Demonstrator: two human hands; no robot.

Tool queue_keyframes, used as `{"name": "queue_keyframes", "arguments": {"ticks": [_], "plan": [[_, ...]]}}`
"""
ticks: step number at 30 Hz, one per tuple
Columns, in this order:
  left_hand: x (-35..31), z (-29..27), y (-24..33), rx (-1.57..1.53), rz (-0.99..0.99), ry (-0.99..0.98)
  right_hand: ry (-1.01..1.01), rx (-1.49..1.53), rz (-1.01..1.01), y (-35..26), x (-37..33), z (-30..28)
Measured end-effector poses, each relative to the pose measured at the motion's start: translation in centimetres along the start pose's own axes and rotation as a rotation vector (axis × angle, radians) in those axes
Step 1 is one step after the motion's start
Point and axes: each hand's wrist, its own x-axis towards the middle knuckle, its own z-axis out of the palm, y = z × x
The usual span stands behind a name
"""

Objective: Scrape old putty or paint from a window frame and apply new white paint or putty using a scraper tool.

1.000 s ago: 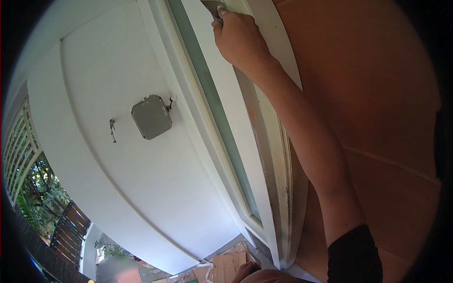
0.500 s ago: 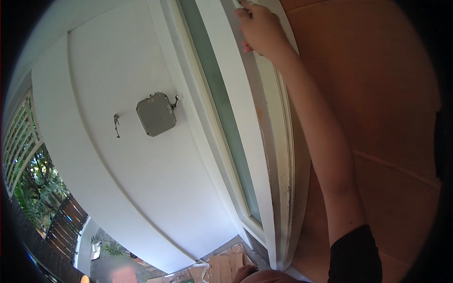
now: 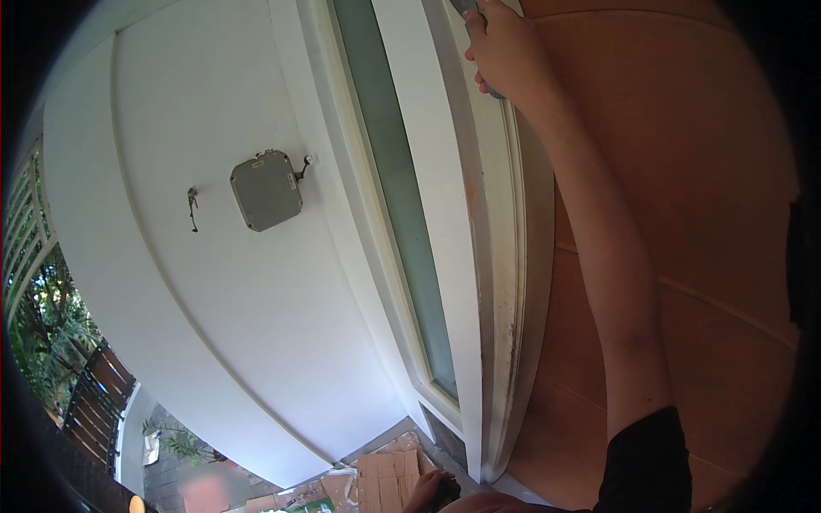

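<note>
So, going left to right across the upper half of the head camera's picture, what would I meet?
Pale slatted grille, small dark wall fitting, grey box, long greenish strip, the person's right hand, orange-brown surface.

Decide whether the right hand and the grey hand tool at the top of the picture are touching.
Touching. The head view shows the right hand closed around the grey hand tool, whose end pokes out below.

The frame is showing rough, worn paint, the wall is looking smooth, and the sleeve is resembling matt cloth.
</note>
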Motion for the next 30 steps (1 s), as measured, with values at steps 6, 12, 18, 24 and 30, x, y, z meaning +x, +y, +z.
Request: {"name": "queue_keyframes", "arguments": {"ticks": [6, 12, 18, 24, 30], "plan": [[-0.5, -2.7, 1.3, 0.330, -0.001, 0.051, -0.093, 0.253, 0.337, -2.5, -12.0, -0.4], [-2.7, -2.1, 3.3, 0.260, 0.091, 0.112, -0.765, 0.653, 0.723, -8.4, -39.5, -2.6], [-4.7, -1.8, 4.4, 0.521, 0.100, 0.197, -0.997, 0.673, 0.909, -13.0, -58.0, -4.1], [-5.2, -0.3, 3.0, 0.486, 0.009, 0.477, -1.162, 0.758, 0.836, -12.1, -59.1, -4.8], [-5.7, 0.0, 2.7, 0.434, -0.035, 0.554, -1.230, 0.790, 0.961, -12.2, -60.9, -4.9]]}}
